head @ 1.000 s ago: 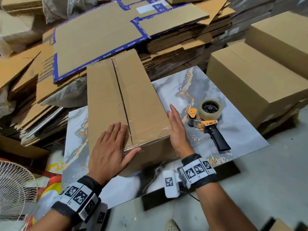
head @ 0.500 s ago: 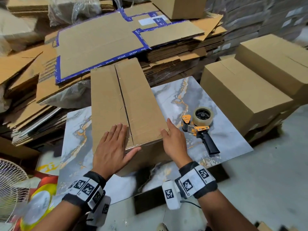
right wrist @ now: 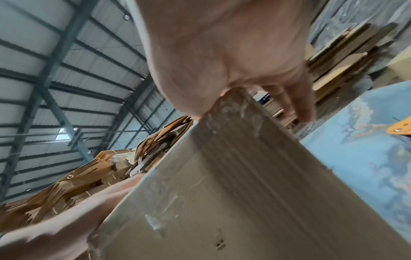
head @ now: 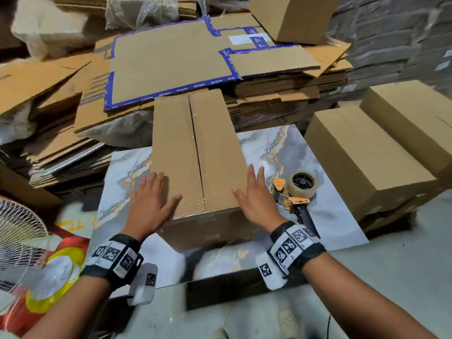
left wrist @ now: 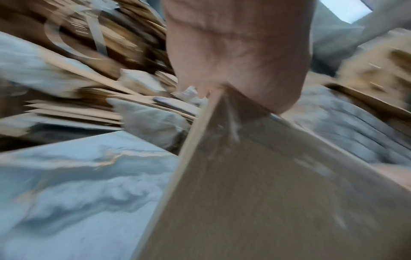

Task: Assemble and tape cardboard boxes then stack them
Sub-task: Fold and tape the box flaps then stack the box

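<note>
A long closed cardboard box (head: 195,152) lies on the marble table (head: 325,216), clear tape along its top seam and near end. My left hand (head: 151,204) lies flat against the box's near left edge with straight fingers, thumb on top. My right hand (head: 254,196) lies flat against the near right edge, thumb over the top. In the left wrist view the palm (left wrist: 240,52) meets the box (left wrist: 266,193) at a corner. In the right wrist view the palm (right wrist: 222,52) meets the box (right wrist: 222,193) the same way. An orange tape dispenser (head: 296,192) lies right of the box.
Closed boxes (head: 371,155) are stacked right of the table. Flattened cardboard sheets (head: 176,62) are piled behind and to the left. Another box (head: 293,15) stands at the back. A white fan (head: 17,236) is at the lower left. Grey floor (head: 391,277) lies to the right.
My left hand slid off the box top to its near left edge. My right hand shifted along the right edge, thumb now on top. The tape dispenser has not moved.
</note>
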Tool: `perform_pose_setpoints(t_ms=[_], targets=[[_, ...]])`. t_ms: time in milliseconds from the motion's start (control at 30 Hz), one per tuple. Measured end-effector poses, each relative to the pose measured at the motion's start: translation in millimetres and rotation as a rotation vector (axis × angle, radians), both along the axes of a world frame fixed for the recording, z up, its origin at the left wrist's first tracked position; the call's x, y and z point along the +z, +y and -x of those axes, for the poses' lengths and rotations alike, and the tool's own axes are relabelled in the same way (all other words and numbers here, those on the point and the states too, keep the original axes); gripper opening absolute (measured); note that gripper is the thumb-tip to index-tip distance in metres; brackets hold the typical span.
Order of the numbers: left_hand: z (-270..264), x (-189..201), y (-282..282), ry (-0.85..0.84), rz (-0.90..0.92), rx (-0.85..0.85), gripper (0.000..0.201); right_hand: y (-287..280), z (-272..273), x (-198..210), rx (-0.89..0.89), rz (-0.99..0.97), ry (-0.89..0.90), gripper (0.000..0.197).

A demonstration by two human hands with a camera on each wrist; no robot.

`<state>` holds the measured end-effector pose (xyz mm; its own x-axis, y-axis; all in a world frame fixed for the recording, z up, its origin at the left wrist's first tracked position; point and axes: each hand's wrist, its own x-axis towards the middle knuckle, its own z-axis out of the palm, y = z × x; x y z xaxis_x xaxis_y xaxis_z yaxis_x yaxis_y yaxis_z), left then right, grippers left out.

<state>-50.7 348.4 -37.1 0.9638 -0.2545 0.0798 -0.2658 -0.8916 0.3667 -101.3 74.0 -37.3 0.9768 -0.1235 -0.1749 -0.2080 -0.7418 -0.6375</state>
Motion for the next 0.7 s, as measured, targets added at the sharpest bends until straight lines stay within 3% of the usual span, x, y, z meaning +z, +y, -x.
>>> perform_pose_setpoints(t_ms=[133, 233, 433, 567, 700], targets=[[12, -3, -5, 0.276, 0.747, 0.239, 0.067, -14, 1, 3, 0.192, -0.133, 0.054, 0.11], [26, -12, -10, 0.3, 0.952, 0.32, 0.058, -26, -7, 6, 0.342, -0.004, 0.123, 0.129], [80, -18, -31, 0.137, 0.808, 0.494, 0.055, -33, -41, 13, 0.494, 0.057, 0.076, 0.119], [108, -20, -63, -0.001, 0.594, 0.652, 0.054, -36, -63, 14, 0.485, 0.22, 0.025, 0.09], [111, -19, -98, -0.032, 0.245, 0.531, 0.05, -43, -81, 15, 0.454, 0.379, -0.141, 0.043]])
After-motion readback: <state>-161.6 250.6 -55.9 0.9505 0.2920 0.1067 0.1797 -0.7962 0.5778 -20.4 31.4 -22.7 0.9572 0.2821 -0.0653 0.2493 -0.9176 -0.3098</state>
